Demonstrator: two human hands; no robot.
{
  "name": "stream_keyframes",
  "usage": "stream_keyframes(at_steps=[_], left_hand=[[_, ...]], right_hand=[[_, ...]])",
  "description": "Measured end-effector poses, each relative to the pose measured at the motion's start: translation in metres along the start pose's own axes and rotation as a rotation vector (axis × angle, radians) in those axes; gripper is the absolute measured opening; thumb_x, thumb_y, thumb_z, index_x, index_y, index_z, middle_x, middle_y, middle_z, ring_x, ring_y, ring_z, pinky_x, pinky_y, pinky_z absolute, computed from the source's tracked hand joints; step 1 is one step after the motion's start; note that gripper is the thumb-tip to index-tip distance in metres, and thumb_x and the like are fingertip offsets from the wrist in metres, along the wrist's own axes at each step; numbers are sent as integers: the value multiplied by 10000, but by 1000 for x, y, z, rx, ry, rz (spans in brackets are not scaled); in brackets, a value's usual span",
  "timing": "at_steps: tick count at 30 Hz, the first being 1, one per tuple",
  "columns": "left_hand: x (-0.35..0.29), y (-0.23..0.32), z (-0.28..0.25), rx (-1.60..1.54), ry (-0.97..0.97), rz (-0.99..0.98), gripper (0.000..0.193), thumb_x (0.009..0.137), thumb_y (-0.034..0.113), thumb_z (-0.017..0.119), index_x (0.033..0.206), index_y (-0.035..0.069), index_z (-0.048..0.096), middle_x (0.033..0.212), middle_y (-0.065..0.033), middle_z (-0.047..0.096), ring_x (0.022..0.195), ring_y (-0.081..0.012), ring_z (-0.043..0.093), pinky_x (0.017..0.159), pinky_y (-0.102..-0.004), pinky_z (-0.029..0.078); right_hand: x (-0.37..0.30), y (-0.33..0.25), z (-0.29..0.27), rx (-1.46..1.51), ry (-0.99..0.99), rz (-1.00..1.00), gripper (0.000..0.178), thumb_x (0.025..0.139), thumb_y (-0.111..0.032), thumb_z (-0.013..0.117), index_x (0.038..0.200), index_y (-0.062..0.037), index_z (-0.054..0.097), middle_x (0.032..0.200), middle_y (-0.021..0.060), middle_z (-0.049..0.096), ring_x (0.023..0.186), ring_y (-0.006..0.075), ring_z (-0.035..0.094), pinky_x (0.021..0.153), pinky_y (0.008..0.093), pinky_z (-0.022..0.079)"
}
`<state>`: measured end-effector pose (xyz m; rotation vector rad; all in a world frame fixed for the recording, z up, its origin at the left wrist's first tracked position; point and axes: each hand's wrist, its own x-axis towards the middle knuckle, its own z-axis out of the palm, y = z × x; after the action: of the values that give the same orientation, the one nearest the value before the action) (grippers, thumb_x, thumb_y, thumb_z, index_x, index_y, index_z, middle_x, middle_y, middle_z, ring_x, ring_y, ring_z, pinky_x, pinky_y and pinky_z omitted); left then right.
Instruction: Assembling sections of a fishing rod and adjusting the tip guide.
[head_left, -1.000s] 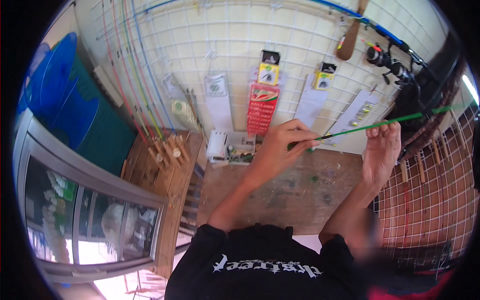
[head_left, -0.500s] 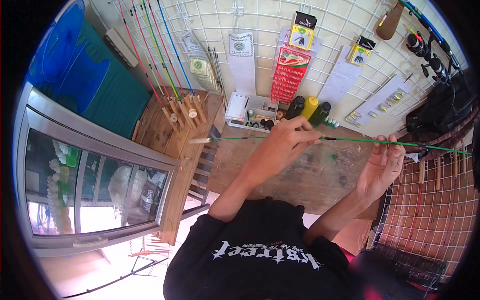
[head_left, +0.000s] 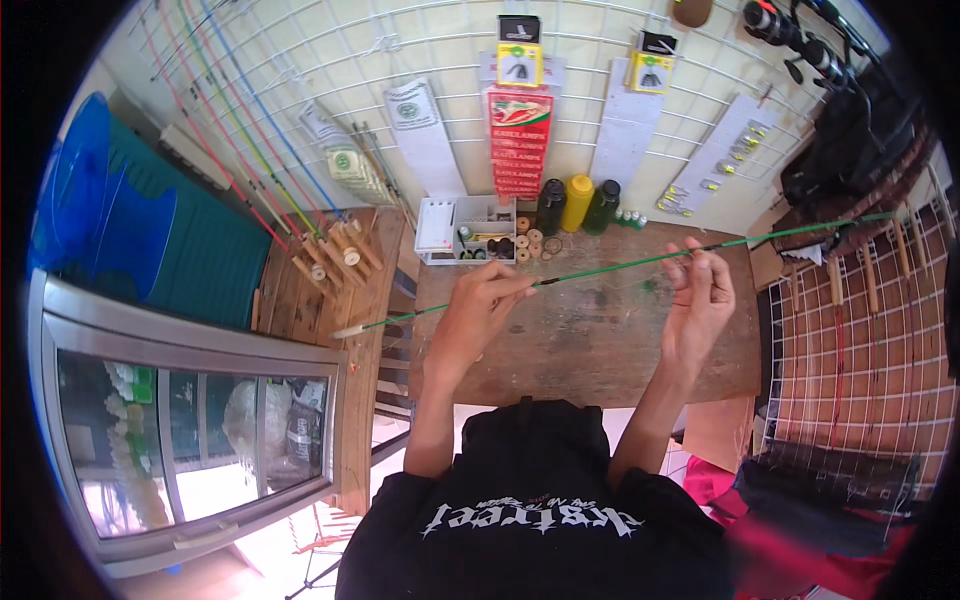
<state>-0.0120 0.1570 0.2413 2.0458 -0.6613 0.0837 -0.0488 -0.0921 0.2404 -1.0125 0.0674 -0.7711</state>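
Note:
A thin green fishing rod (head_left: 610, 267) with dark bands stretches across in front of me above the workbench, its right end higher than its left. The left end carries a short pale tip piece (head_left: 348, 331). My left hand (head_left: 470, 322) pinches the rod between thumb and fingers near a dark band. Farther along to the right, my right hand (head_left: 700, 305) is turned palm up, with its fingertips closed on the rod near another dark band. The rod's far right end passes in front of the rack and is hard to make out.
A wooden workbench (head_left: 600, 340) holds a white organizer tray (head_left: 436, 230), cork rings (head_left: 528, 245), a yellow bottle (head_left: 577, 205) and two dark bottles. Finished rods (head_left: 345, 250) stand at left beside a glass-doored cabinet (head_left: 190, 350). A wire grid with hanging packets lines the wall.
The rod has tilted, its left end dropping and its right end rising. Both hands have moved left in the picture, while the view itself has shifted.

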Motion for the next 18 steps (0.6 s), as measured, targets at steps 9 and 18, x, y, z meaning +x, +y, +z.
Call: stream_keyframes(at_steps=[9, 18], left_hand=[[10, 3, 6, 93, -37, -60, 234, 830, 123, 660, 1043, 26, 669, 948, -139, 638, 875, -288, 625, 815, -346, 467], [72, 72, 63, -178, -20, 83, 298, 814, 91, 684, 1103, 34, 644, 961, -98, 641, 812, -187, 629, 723, -301, 504]], right_hand=[[-3, 10, 3, 71, 4, 153, 125, 898, -79, 610, 941, 38, 596, 998, 153, 648, 875, 263, 661, 801, 400, 558], [-5, 3, 7, 91, -18, 223, 100, 898, -61, 607, 949, 25, 607, 1000, 123, 655, 899, 196, 646, 815, 356, 542]])
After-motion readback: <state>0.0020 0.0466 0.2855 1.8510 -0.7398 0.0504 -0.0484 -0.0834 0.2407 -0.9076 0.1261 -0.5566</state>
